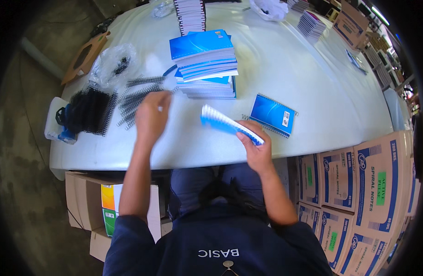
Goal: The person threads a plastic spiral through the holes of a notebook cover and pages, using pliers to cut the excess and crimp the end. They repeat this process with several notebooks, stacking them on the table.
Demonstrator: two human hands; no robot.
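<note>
The right hand (256, 145) pinched one end of a blue notepad (227, 125), which extended toward the left hand (152, 115). It was probably light and bendable, best gripped across all pages. The left was curled beside black coils (133, 105); whether holding one, I could not tell.

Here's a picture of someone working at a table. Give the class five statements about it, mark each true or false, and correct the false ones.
1. The right hand holds a blue-covered booklet. True.
2. The left hand holds a second booklet. False: it holds no booklet and is beside loose black spiral coils.
3. A stack of blue-covered books stands on the table. True.
4. The spiral-bound notebook lies left of the coils. False: it lies to their right.
5. Cardboard boxes are stacked at the person's right. True.
</note>
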